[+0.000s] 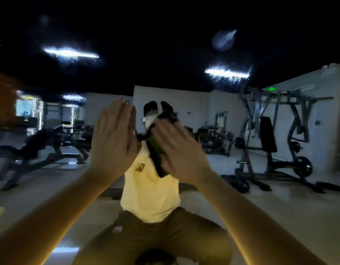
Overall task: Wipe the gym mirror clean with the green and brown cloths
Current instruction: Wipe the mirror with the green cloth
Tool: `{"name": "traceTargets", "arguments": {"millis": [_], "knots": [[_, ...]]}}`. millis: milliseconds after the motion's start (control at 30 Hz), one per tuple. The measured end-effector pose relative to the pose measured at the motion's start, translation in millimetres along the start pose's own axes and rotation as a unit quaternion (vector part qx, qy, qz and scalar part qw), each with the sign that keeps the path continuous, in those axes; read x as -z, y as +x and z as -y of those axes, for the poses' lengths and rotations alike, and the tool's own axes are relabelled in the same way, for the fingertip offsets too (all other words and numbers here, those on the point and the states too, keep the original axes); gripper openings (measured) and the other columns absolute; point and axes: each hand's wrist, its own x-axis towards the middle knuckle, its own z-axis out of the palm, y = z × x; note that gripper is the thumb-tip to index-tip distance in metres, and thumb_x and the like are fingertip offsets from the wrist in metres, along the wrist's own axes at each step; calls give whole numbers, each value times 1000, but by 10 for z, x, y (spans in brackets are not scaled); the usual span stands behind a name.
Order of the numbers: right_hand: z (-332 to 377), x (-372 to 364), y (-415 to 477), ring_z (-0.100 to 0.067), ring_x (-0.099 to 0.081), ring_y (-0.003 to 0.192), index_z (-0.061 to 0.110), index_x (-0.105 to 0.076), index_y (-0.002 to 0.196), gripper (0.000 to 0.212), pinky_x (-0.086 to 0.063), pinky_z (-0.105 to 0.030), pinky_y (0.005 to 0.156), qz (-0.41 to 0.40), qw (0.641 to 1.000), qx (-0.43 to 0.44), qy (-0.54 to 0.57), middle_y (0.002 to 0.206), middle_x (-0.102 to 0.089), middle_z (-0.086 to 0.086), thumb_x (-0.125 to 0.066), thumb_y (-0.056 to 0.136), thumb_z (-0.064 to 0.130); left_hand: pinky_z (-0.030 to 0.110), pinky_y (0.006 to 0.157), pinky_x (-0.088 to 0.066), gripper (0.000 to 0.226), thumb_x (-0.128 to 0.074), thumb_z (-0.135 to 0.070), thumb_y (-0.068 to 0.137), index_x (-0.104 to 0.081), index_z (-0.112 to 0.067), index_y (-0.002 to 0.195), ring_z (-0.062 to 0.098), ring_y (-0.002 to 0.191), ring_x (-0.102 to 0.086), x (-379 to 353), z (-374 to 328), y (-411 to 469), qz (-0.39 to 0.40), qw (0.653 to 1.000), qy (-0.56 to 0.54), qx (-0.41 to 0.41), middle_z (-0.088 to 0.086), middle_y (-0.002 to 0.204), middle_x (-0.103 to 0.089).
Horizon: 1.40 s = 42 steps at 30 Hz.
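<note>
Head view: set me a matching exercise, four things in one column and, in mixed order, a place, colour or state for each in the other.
Things:
1. left hand
2. right hand
3. cloth
4. bench

Descriptions:
A. black, at far left
B. green, partly under a hand
C. flat, fingers straight, holding nothing
D. motion-blurred, pressing on the cloth

Pairs: 1-C, 2-D, 3-B, 4-A

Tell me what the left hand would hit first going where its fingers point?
The left hand points upward along the mirror, so it would likely meet only bare glass; nothing else shows above it, though depth is unclear.
</note>
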Motion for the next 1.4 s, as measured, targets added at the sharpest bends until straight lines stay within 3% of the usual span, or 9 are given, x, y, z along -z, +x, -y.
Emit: {"name": "traceTargets", "arguments": {"millis": [167,300,467,600,833,1033,1167,1300,1400], "knots": [[-1196,181,-659,-31,-7,159,4,-11,163,70,-11,-53,129,-27,930,-367,-8,171,-8,-17,-22,101,34,55,127,-16,85,-20,-59,106,-15,6,161,35,159,-10,-255,67,141,79,994,68,-36,25,169,-11],[-1245,241,-282,-42,-24,153,-7,-26,157,77,-18,-56,125,-63,830,-554,17,163,-28,-29,-6,98,38,53,128,-13,85,-26,-58,106,-17,6,160,34,159,-8,-291,131,121,71,993,81,-56,25,169,-12],[-249,167,704,-39,-7,158,1,-24,160,69,-10,-57,126,-47,946,-318,-32,167,-19,-24,-11,102,38,56,126,-19,81,-35,-51,103,-21,5,160,36,158,-16,-257,105,100,82,992,79,-49,25,168,-17],[-149,173,816,-28,1,159,7,-10,164,66,-3,-48,128,-17,996,-71,-46,172,-4,-15,-19,107,41,52,104,-38,57,-54,-28,90,-56,4,137,41,126,-51,8,39,329,39,995,64,-65,25,141,-53],[-1721,378,-19,-27,2,159,7,-3,164,69,-8,-50,129,-33,945,-318,-62,172,0,-13,-12,103,39,51,127,-17,75,-38,-48,102,-31,4,157,36,155,-21,-151,-321,1063,24,993,85,-81,24,166,-25],[-2149,524,-34,-38,-19,155,-5,-21,159,73,-15,-54,127,-69,847,-527,-16,166,-21,-26,-9,99,35,50,129,-7,91,-21,-65,103,-11,2,162,32,160,-3,-484,-329,1139,56,986,139,-69,21,171,-5],[-1613,563,779,-38,-17,156,-3,-25,158,71,-13,-54,128,-100,898,-424,-58,165,-23,-27,-9,102,37,51,128,-15,83,-30,-57,104,-19,2,161,32,159,-13,-413,-338,1139,52,989,122,-68,21,170,-16],[-1099,530,1311,-31,1,159,5,-10,163,69,-1,-50,129,-62,981,-178,-54,171,-2,-18,-13,102,38,52,116,-35,60,-39,-30,95,-48,3,144,38,135,-51,-205,-345,1324,-15,998,44,-45,24,144,-54],[-1422,574,1254,-23,3,159,12,-6,165,68,6,-42,128,-47,991,-97,-82,173,1,-10,-19,104,41,52,120,-30,62,-37,-35,100,-41,2,149,38,144,-40,-209,-298,1585,-28,998,60,-18,25,154,-44]]}}
